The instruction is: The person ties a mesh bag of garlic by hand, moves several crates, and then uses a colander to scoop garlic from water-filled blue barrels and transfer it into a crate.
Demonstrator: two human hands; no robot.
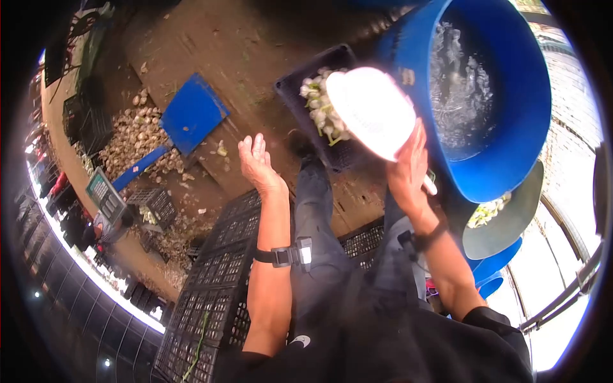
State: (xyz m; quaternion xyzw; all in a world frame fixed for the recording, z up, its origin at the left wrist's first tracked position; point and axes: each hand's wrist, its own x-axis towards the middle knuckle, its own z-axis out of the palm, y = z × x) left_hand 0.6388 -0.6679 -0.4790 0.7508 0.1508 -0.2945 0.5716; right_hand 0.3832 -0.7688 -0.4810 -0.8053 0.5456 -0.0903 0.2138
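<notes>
Brown, dirty floor (185, 45), littered with scraps. At left, a loose heap of pale bulbs (131, 137); below it, a small dark crate (156, 203). A blue shovel (193, 115) lies with its broad blade at the heap's right edge. Black slatted crates (217, 281) stand near the left forearm.

Left hand (257, 167): raised, palm turned up, fingers loosely spread, nothing held. Nearest things: the shovel blade and a dark shallow crate (288, 89) holding white-and-green vegetables (319, 108).

White bowl (370, 108): tilted in the air above the right part of that shallow crate, partly hiding the vegetables. Surface overexposed; contents, if any, cannot be told. Right hand (408, 167): at its lower right rim, fingers extended along the edge, holding it; thumb placement unclear.

Handling (judged): bowl probably light, fairly stiff, slick if wet; best gripped at the rim, thumb opposed to fingers, second hand under the far side if loaded. Vegetables look firm but bruisable.

Far right, a large blue tub (527, 96) with rippled water (456, 96); below it, a grey-green container (504, 230) beside pale green pieces (488, 212).
</notes>
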